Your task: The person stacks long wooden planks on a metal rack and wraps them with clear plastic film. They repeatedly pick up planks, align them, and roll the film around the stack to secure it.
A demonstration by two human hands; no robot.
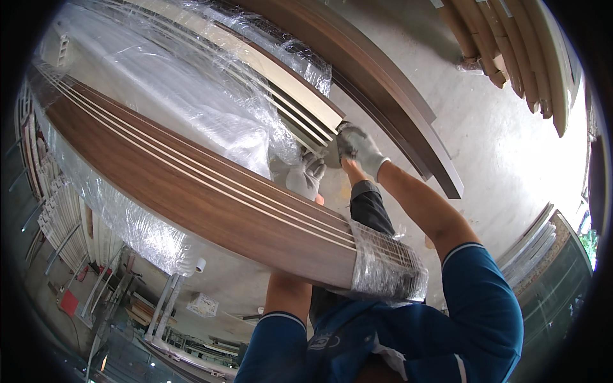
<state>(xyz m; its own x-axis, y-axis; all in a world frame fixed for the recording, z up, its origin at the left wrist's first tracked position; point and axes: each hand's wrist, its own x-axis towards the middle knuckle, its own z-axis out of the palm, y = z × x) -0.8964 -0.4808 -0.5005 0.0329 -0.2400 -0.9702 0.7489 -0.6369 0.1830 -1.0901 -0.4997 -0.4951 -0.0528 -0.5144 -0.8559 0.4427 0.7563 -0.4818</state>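
Observation:
A stack of brown-and-cream panels [313, 110], loosely covered in clear film, ends between my hands. My right hand [359, 147], in a grey-white glove, is closed around the far corner of that end. My left hand [305, 179], gloved too, is beside the lower edge of the same end with its fingers curled; what they hold, if anything, is hidden. Across my left forearm lies a bundle of dark wood-grain panels [211, 204] with pale edges, hiding part of the arm. Clear stretch film [391, 265] binds the bundle's near end.
Loose dark brown boards [389, 83] lie beyond my right hand. Long brown cardboard-wrapped pieces [511, 51] stand at the far right. A metal-tube rack [167, 306] and stacked pale strips [64, 220] are at left. Flat sheets [549, 268] lean at right.

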